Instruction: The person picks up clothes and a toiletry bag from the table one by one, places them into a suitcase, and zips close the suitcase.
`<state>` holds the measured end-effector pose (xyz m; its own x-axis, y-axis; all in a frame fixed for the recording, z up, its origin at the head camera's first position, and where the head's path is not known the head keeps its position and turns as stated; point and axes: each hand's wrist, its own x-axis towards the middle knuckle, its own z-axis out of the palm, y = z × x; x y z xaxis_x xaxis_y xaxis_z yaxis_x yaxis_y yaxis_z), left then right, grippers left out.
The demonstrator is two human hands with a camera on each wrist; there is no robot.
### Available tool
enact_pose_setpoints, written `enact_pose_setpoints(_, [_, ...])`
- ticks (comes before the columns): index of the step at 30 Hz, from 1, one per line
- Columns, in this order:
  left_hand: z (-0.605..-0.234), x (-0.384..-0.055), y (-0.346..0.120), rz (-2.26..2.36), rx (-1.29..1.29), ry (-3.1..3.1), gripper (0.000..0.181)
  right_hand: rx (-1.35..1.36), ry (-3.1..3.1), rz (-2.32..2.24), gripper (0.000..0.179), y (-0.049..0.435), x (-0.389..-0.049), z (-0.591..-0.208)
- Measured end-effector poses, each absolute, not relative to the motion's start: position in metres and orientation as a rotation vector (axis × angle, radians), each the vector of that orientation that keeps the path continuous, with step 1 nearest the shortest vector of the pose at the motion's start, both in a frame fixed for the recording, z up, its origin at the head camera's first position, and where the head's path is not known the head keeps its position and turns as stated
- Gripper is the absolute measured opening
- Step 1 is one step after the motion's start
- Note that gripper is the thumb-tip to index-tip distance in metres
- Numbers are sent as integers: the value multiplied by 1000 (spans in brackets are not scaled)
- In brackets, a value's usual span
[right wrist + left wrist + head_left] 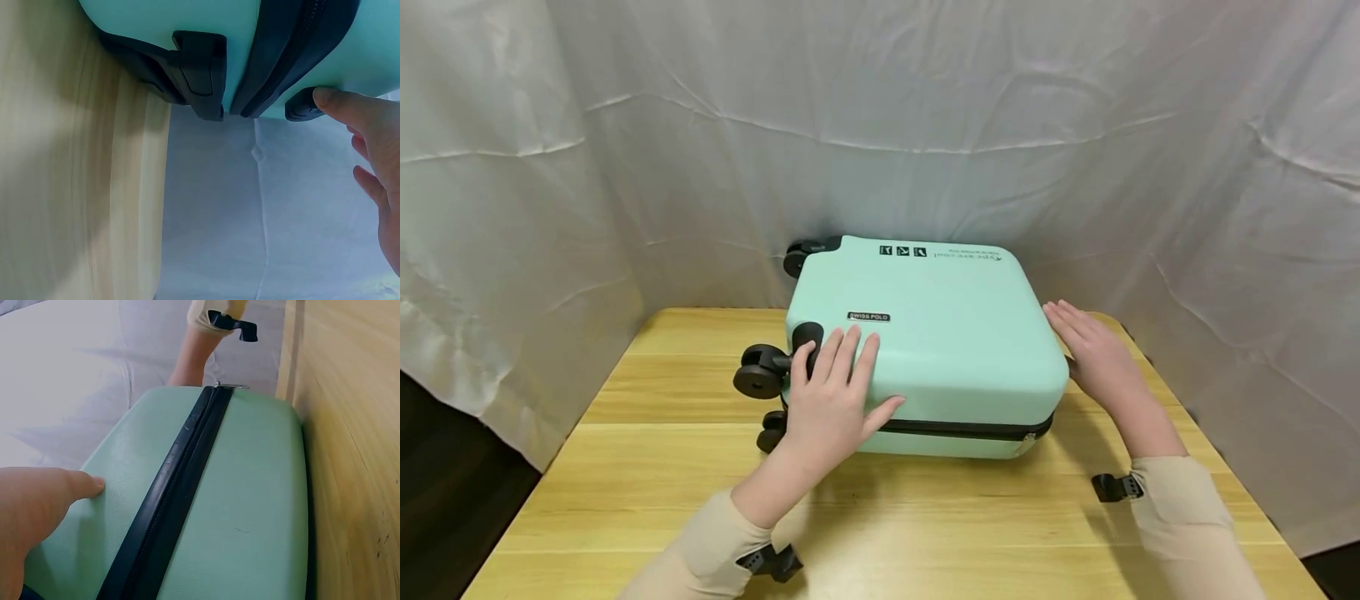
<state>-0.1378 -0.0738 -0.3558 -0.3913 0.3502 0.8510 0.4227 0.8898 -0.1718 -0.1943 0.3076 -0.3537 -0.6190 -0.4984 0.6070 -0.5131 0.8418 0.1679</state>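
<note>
A mint-green hard-shell suitcase [940, 333] lies flat, its wheels [762, 371] pointing left. My left hand [827, 417] rests on its near left top edge with fingers spread. In the left wrist view, the thumb [81, 484] lies on the shell beside the black zipper band [169, 494]. At the suitcase's right end, my right hand [1097, 354] touches the upper edge with fairly straight fingers. The right wrist view shows that thumb on a small black fitting [302, 105]. A black handle-like part [201, 69] sits lower on this end.
The suitcase stands on a wooden table [925, 533]. Pale cloth [910, 108] hangs behind it and on both sides. Each sleeve carries a small black wrist camera, one on the left [771, 562] and one on the right [1116, 487].
</note>
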Motion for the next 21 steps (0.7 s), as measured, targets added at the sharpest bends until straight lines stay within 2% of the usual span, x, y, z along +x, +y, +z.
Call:
enact_pose_setpoints(8, [-358,-143,-72,-92,-538,-2004,79,716,-2349,26,69,306,-209,-356])
enact_pose_setpoints(15, [-358,-146,-74,-74,-572,-2017,78,673,-2342,69,57,309,-208,-365])
enact_pose_setpoints(21, [-351,-145,-87,-76,-676,-2068,69,633,-2372,103,64,314,-199,-370])
